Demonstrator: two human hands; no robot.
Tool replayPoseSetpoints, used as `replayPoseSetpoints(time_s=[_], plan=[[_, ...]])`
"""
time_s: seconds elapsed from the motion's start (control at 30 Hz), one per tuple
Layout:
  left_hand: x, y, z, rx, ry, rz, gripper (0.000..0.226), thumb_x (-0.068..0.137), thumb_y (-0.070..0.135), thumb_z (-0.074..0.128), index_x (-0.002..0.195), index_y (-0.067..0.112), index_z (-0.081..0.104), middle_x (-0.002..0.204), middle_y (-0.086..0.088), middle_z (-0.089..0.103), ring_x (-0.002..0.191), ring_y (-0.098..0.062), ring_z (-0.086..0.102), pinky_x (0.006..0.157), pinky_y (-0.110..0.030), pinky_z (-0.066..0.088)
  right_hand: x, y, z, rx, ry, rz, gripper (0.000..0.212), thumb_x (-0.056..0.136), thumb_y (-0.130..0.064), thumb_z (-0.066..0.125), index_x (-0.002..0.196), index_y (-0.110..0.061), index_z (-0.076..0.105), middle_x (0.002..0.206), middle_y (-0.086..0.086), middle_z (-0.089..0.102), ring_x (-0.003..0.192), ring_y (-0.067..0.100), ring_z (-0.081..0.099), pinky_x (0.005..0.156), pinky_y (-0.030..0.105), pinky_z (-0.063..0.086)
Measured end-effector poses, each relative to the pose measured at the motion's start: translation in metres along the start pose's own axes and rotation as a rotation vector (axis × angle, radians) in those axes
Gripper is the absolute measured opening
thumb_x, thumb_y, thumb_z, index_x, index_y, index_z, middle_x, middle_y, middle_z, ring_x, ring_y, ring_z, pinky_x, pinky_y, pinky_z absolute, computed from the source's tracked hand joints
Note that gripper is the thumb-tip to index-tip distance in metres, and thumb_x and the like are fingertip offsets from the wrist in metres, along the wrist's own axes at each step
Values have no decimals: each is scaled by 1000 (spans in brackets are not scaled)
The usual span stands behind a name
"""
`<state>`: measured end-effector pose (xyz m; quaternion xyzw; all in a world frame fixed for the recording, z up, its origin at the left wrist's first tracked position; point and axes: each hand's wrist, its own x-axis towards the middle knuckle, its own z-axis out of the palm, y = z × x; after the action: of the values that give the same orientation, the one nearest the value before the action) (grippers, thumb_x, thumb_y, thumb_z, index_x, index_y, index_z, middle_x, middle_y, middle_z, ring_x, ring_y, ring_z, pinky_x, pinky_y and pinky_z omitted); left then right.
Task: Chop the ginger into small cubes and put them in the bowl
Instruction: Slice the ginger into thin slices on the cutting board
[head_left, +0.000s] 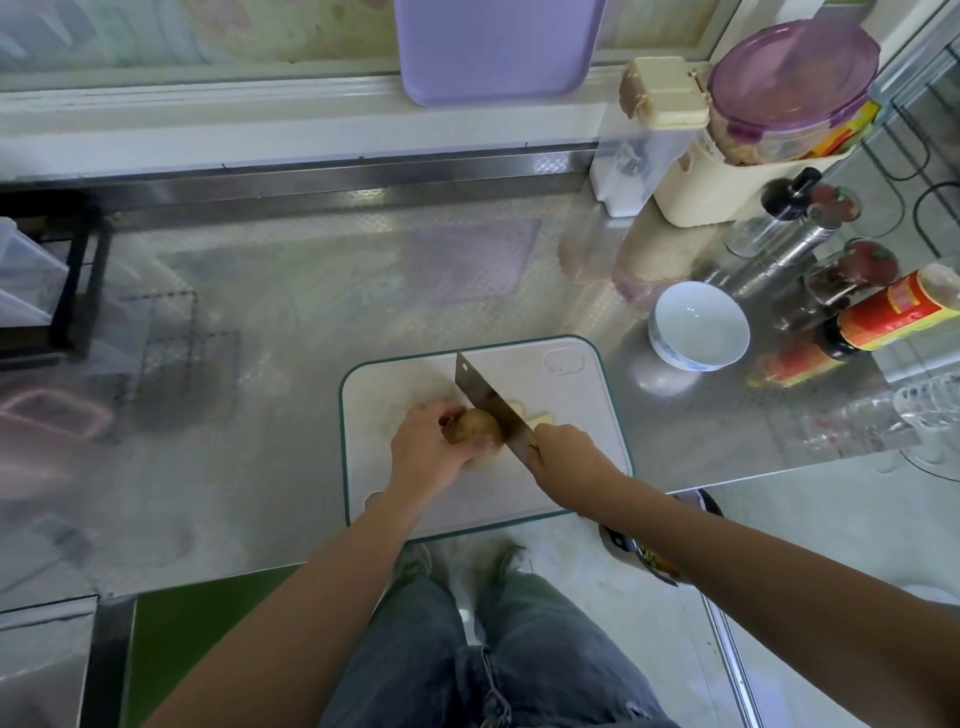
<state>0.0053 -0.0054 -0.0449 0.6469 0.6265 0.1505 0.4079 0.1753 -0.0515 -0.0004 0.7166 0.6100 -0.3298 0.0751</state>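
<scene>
On the board (467, 499), the left hand (423, 449) grips the ginger (475, 426) while the right hand (563, 452) clasps the cleaver (485, 402) cutting it, the bowl (698, 325) far right.

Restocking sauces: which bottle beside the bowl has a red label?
The dark bottle with pale cap, right of the white bowl; the steel bottle and glass jars lack one.
</scene>
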Motion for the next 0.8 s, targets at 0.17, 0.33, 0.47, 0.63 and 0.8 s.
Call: replayPoseSetpoints(time_s=[0.17,0.33,0.47,0.63,0.8], plan=[[-1,-1,0,-21,-3,-11,52,70,43,81,115,26,63,109,3,58,97,-15,57,84,-26,44,-4,9,31,65,23,36,18,104,-27,35,93,-14,41,83,6,52,69,20,49,64,27,37],[-1,1,-2,-4,-14,-6,53,69,44,81,116,25,63,110,2,60,98,-16,58,89,-31,47,6,3,9,116,63,-39,24,103,-31,39,86,-14,42,77,5,53,67,22,49,60,27,35],[-2,1,-2,-7,-7,12,51,69,46,81,110,23,64,105,3,62,97,-15,56,81,-25,40,3,0,-18,162,98,-69,23,100,-27,40,82,-14,43,64,1,49,50,19,51,39,27,41],[-1,0,-2,5,-12,18,53,69,48,81,111,22,64,106,1,63,97,-16,57,83,-28,45,-9,1,-33,123,46,-81,33,98,-37,35,71,-19,40,63,5,53,44,19,56,38,28,48],[0,-1,-1,17,-9,14,54,68,50,80,111,23,64,106,2,63,96,-17,59,82,-28,46,-13,6,-24,41,31,-70,34,100,-31,37,67,-24,36,65,-1,48,54,14,49,45,24,36]])
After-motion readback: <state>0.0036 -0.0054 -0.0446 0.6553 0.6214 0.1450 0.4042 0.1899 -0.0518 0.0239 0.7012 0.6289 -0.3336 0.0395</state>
